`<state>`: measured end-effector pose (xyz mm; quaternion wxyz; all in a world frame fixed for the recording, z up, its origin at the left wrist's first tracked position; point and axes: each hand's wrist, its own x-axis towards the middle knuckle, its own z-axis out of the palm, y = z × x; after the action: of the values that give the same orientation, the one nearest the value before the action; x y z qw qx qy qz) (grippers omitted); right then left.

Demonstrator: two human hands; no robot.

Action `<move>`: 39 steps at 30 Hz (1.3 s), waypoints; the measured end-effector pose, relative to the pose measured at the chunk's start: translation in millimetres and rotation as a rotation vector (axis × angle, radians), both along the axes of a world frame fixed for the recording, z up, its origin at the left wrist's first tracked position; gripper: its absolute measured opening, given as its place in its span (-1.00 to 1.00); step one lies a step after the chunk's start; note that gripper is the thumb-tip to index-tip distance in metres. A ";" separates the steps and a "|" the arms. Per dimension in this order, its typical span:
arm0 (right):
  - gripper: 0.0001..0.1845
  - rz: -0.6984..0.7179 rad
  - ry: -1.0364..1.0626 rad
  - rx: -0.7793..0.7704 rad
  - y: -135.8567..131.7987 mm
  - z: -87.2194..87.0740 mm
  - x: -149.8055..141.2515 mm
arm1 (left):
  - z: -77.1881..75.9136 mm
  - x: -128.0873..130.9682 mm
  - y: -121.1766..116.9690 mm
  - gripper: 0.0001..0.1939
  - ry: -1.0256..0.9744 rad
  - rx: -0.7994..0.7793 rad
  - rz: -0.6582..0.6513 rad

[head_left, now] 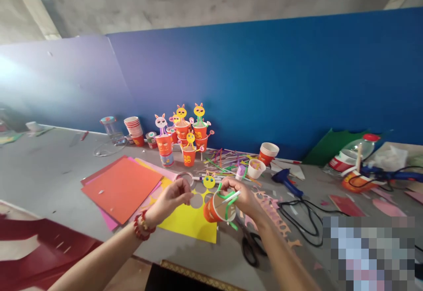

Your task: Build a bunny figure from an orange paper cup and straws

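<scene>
Holding hand: the right hand (243, 194) seems to pinch the rim of a tilted orange-red paper cup (211, 209) near the fuzzy green strips (229, 209); the exact grip is hidden.
Cup: raised above the yellow paper sheet (188, 227), between the two hands, its mouth turned toward the right hand, with a thin white stick (233, 197) across the opening.
Left hand: the left hand (172, 198) is apart from the cup, fingers curled and tips together; whether they pinch something small cannot be told.
Decorated cups: several orange-red cups with rabbit-eared card faces (189, 158) stand grouped near the blue wall panel (264, 83) and look complete.
Cup so far: the strips are on it, but no face shows clearly attached; beside the others, it looks unfinished.
Loose face: a yellow rabbit-eared face (209, 181) appears just beyond the cup; whether it is joined to anything is unclear.
Worktop: the grey worktop (66, 158) bears orange-red card sheets (128, 185) on the left and coloured sticks (228, 158) behind.
Clutter: black-handled scissors (250, 251) and pink cut-out scraps (271, 211) lie close to the right forearm; the blue glue gun (287, 183) and its looped black cable (287, 205) crowd that side.
</scene>
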<state>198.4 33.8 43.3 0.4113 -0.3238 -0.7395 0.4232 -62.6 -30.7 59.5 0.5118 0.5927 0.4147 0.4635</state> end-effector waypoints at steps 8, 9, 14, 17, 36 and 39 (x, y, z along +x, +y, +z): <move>-0.85 0.034 0.007 -0.010 -2.6 -3.9 -2.7 | -8.4 30.4 21.4 -0.70 0.349 0.245 -0.125; -0.85 0.035 0.007 -0.011 -2.9 -3.1 -2.2 | -7.9 33.1 23.5 -0.79 0.374 0.265 -0.121; -0.86 0.012 0.018 -0.010 -0.7 -0.4 2.1 | -4.2 39.9 36.1 -0.75 0.259 0.259 0.002; -0.85 -0.027 0.036 -0.025 3.4 -2.4 5.2 | 0.5 25.8 51.3 -0.60 0.125 0.238 0.151; -0.74 -0.019 0.054 -0.102 8.1 -16.1 0.3 | -38.3 33.8 31.9 0.18 0.390 0.401 -0.314; -0.69 -0.010 0.066 -0.109 5.8 -18.3 -5.0 | -46.6 48.2 25.1 0.18 0.305 0.403 -0.240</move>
<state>193.4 39.7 25.0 0.4196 -0.3353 -0.6996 0.4713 -14.3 -5.6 12.9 0.3667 0.7901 0.3133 0.3782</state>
